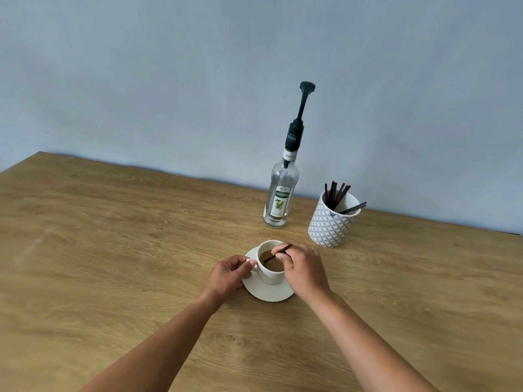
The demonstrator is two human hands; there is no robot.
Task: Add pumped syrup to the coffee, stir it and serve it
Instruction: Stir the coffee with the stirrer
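Note:
A white cup (pixel 270 274) of brown coffee stands on a white saucer (pixel 267 292) in the middle of the wooden table. My left hand (pixel 227 274) pinches the cup's handle on its left side. My right hand (pixel 302 268) hovers over the cup's right rim and pinches a dark stir stick (pixel 278 252), whose lower end dips into the coffee. Behind the cup stands a clear syrup bottle (pixel 280 199) with a tall black pump (pixel 301 108); the bottle looks almost empty.
A white patterned pot (pixel 331 224) holding several dark stir sticks stands right of the bottle. A pale blue wall runs along the table's far edge (pixel 169 172). Bare wood stretches to the left and towards me.

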